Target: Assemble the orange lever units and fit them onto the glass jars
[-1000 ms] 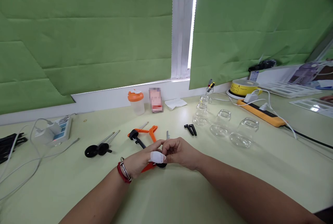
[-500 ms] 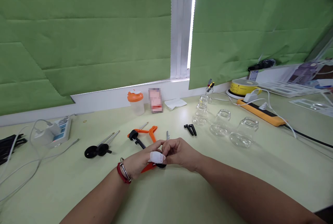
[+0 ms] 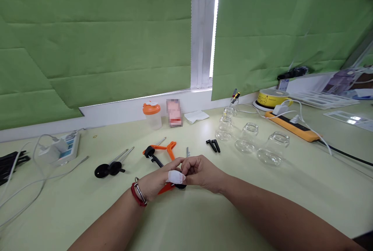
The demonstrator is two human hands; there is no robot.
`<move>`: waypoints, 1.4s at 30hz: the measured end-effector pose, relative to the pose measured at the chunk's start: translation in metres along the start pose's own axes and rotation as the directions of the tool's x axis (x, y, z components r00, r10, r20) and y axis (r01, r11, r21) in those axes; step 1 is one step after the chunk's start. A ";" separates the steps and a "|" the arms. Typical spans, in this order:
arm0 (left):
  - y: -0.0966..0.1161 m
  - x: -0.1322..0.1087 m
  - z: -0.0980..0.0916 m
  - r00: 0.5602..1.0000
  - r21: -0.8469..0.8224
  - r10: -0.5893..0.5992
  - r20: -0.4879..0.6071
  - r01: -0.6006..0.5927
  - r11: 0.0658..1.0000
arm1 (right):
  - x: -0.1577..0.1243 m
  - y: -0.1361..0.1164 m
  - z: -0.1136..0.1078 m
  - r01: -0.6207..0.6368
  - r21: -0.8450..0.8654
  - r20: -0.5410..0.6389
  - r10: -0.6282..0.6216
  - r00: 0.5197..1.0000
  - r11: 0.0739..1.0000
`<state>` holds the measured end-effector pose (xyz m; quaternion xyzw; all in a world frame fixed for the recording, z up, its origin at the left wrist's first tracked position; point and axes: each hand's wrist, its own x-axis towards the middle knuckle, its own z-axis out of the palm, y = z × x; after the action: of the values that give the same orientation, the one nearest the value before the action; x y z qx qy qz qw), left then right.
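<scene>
My left hand [image 3: 159,181] and my right hand [image 3: 201,173] meet at the middle of the table, fingertips touching. A white wrapping [image 3: 175,177] covers the left thumb. Both hands are closed, the right in a pinch; whatever they hold is hidden behind the fingers. Under them an orange and black part [image 3: 166,188] shows partly. Just beyond lie a black stem with a round cap [image 3: 150,151], an orange forked piece [image 3: 171,148] and small metal pieces [image 3: 188,152]. To the left are black round discs with metal rods [image 3: 101,170].
Clear glass jars [image 3: 272,148] stand at the right, and screwdrivers [image 3: 235,96] stick out of a back one. Two black angled pieces [image 3: 213,145] lie mid-table. An orange-lidded bottle [image 3: 152,115] stands behind. Power strips [image 3: 291,126] and cables flank both sides.
</scene>
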<state>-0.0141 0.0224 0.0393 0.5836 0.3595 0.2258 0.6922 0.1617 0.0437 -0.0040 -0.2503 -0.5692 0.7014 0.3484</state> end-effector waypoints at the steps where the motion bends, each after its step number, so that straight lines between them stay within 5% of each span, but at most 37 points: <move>1: 0.000 0.000 0.000 1.000 0.000 0.001 0.001 -0.001 1.000 | 0.000 0.000 0.000 -0.001 -0.005 -0.004 0.001 1.000 1.000; 42: -0.001 0.001 -0.001 1.000 -0.010 0.000 0.020 0.000 1.000 | 0.002 0.006 -0.001 0.062 -0.061 0.013 -0.062 0.998 0.996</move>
<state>-0.0145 0.0234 0.0381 0.5825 0.3515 0.2218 0.6985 0.1597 0.0449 -0.0095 -0.2392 -0.5996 0.6739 0.3592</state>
